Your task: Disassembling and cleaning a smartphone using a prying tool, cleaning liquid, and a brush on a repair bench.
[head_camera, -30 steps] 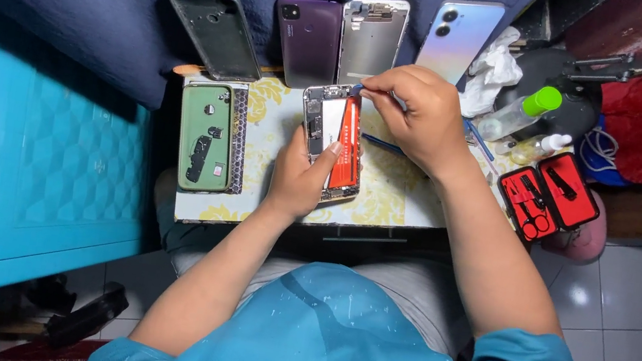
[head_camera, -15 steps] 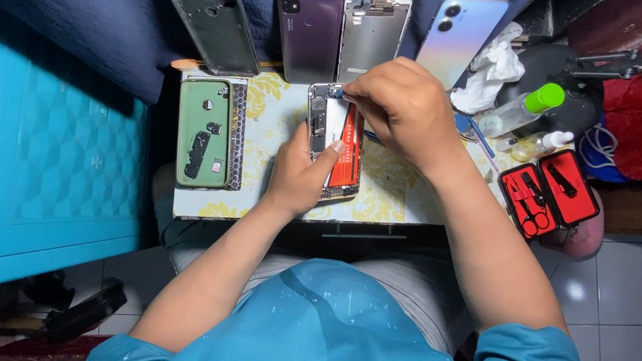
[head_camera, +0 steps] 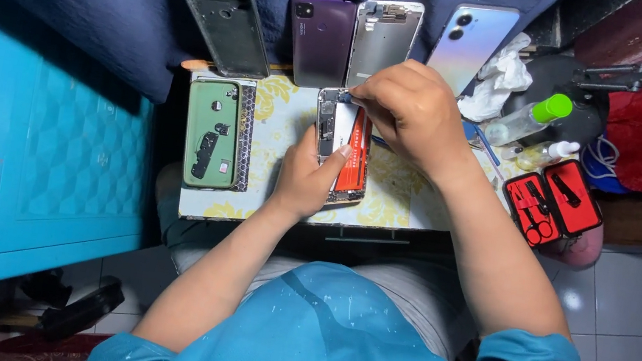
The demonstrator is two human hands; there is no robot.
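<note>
An opened phone (head_camera: 344, 145) with a red-orange battery lies on a small table with a yellow floral cover (head_camera: 280, 114). My left hand (head_camera: 306, 176) grips the phone's lower left edge, thumb on its inside. Above the phone's top end, my right hand (head_camera: 413, 111) pinches a thin tool whose tip touches the top left corner of the phone.
A green tray of small parts (head_camera: 212, 133) sits at the table's left. Several phones and back covers (head_camera: 322, 39) lean against dark blue cloth behind. A red open tool case (head_camera: 554, 200), a green-capped bottle (head_camera: 530, 117) and white tissue (head_camera: 496, 75) are at the right. Blue cabinet at the left.
My right hand has shifted slightly left and up, toward the phone's top corner. My left hand keeps its hold on the phone.
</note>
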